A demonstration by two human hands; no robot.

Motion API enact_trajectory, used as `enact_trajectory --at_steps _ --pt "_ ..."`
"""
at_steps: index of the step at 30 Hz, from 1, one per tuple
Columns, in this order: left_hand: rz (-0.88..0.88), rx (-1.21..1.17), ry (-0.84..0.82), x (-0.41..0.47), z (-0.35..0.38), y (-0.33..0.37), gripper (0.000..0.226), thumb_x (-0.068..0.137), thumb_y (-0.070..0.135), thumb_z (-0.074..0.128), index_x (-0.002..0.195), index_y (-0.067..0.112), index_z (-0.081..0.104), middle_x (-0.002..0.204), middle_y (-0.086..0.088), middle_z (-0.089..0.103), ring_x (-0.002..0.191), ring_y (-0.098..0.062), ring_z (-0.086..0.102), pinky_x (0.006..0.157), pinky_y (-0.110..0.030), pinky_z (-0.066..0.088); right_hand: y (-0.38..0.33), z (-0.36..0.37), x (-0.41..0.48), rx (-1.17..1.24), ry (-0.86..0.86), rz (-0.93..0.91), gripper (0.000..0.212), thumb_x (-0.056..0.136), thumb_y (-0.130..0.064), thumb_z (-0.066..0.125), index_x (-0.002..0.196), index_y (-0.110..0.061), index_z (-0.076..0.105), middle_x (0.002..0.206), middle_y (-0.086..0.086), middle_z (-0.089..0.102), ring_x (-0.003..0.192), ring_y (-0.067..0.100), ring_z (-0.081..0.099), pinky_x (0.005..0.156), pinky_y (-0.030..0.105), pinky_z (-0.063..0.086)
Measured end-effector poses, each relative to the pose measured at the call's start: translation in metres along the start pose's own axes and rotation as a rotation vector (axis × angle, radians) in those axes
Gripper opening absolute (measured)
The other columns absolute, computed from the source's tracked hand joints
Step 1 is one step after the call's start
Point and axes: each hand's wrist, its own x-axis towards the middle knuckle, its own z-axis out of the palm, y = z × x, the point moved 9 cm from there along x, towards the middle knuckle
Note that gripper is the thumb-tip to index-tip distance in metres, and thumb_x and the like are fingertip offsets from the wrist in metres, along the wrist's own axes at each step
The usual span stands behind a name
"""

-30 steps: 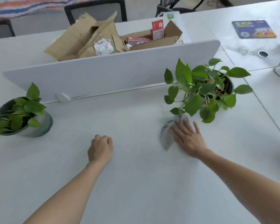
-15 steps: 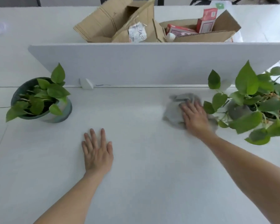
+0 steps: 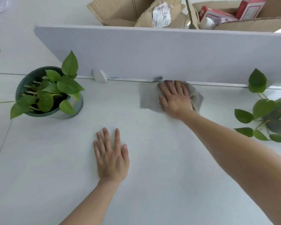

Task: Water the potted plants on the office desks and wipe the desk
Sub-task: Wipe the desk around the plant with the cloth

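Divider (image 3: 169,52) blocks cloth (image 3: 148,99) — plants (image 3: 47,93) flank.

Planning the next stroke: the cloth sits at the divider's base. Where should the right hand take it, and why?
Probably sweep the grey cloth left along the divider toward the left potted plant. The right hand presses it flat at the panel's foot, so forward is blocked, and bare desk lies that way.

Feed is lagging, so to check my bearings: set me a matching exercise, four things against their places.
Things:
1 left hand
2 cloth
3 green pot
4 boxes

Places:
a behind the divider
b under the right hand
c flat on the bare desk
d at the far left

Pairs: 1-c, 2-b, 3-d, 4-a
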Motion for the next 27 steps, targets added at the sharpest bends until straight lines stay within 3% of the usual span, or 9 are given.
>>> enact_trajectory --at_steps 2,4,9,12,15,18,22,24,27 --pt "0.001 0.008 0.0 0.001 0.002 -0.001 0.062 0.097 0.044 0.022 0.153 0.018 0.022 0.16 -0.019 0.014 0.148 -0.039 0.011 0.118 -0.052 0.011 -0.002 -0.002 0.019 0.037 0.061 0.229 0.053 0.104 -0.043 0.026 0.15 -0.019 0.039 0.159 0.013 0.031 0.147 0.04 0.019 0.122 0.052 0.007" --pt "-0.005 0.011 -0.003 0.002 0.004 -0.003 0.062 0.097 0.044 0.023 0.153 0.018 0.024 0.16 -0.019 0.015 0.148 -0.039 0.012 0.118 -0.052 0.013 -0.034 0.004 0.022 0.098 0.07 0.302 0.055 0.104 -0.041 0.025 0.15 -0.014 0.039 0.16 0.019 0.027 0.149 0.044 0.014 0.122 0.054 0.003" --pt "-0.007 -0.007 -0.01 0.007 0.004 -0.012 0.063 0.096 0.045 0.021 0.153 0.019 0.024 0.16 -0.018 0.014 0.148 -0.038 0.011 0.118 -0.052 0.012 -0.12 0.033 -0.043 0.045 -0.081 -0.132 0.068 0.097 -0.055 0.006 0.159 -0.03 0.013 0.168 0.003 -0.002 0.153 0.032 -0.012 0.122 0.045 -0.005" --pt "-0.014 -0.007 -0.028 0.007 0.006 -0.013 0.064 0.096 0.046 0.017 0.154 0.019 0.021 0.16 -0.019 0.012 0.148 -0.039 0.008 0.119 -0.052 0.008 -0.065 0.041 -0.115 0.061 -0.104 -0.186 0.069 0.093 -0.061 0.003 0.158 -0.038 0.005 0.166 -0.009 -0.006 0.153 0.021 -0.015 0.122 0.041 -0.005" --pt "-0.018 0.014 -0.059 0.006 0.006 -0.012 0.064 0.097 0.046 0.013 0.155 0.019 0.015 0.161 -0.019 0.006 0.148 -0.039 0.002 0.119 -0.052 0.003 0.065 0.035 -0.185 0.036 -0.027 0.146 0.065 0.093 -0.067 0.001 0.153 -0.043 -0.003 0.166 -0.009 -0.006 0.153 0.019 -0.013 0.125 0.042 -0.002" --pt "-0.028 0.014 -0.158 0.002 0.004 -0.002 0.06 0.102 0.04 0.022 0.156 0.018 0.01 0.161 -0.02 -0.001 0.148 -0.04 -0.003 0.119 -0.053 0.003 0.182 0.023 -0.283 0.05 -0.017 0.589 0.065 0.097 -0.064 0.008 0.157 -0.043 -0.002 0.168 -0.007 -0.008 0.154 0.022 -0.01 0.125 0.043 -0.002" --pt "0.107 -0.007 -0.22 -0.041 -0.002 0.041 0.056 0.102 0.03 0.03 0.155 0.018 0.014 0.161 -0.018 0.0 0.148 -0.037 -0.001 0.12 -0.047 0.008 0.203 0.034 -0.361 0.129 -0.043 0.97 0.063 0.101 -0.055 0.017 0.16 -0.035 0.002 0.168 -0.001 -0.01 0.154 0.029 -0.011 0.124 0.048 -0.005" --pt "0.196 -0.021 -0.243 -0.079 -0.002 0.07 0.055 0.101 0.026 0.034 0.154 0.02 0.018 0.162 -0.016 0.001 0.148 -0.035 0.001 0.12 -0.044 0.01 0.165 0.046 -0.366 0.157 -0.075 0.936 0.065 0.102 -0.054 0.016 0.16 -0.031 -0.002 0.167 0.001 -0.017 0.152 0.032 -0.017 0.123 0.048 -0.011" --pt "0.291 0.001 -0.286 -0.13 0.0 0.107 0.054 0.099 0.021 0.037 0.151 0.021 0.024 0.162 -0.013 0.004 0.149 -0.032 0.003 0.119 -0.04 0.013 0.085 0.065 -0.366 0.165 -0.147 0.612 0.065 0.103 -0.055 0.018 0.156 -0.035 -0.013 0.164 -0.001 -0.025 0.148 0.028 -0.031 0.122 0.047 -0.014"
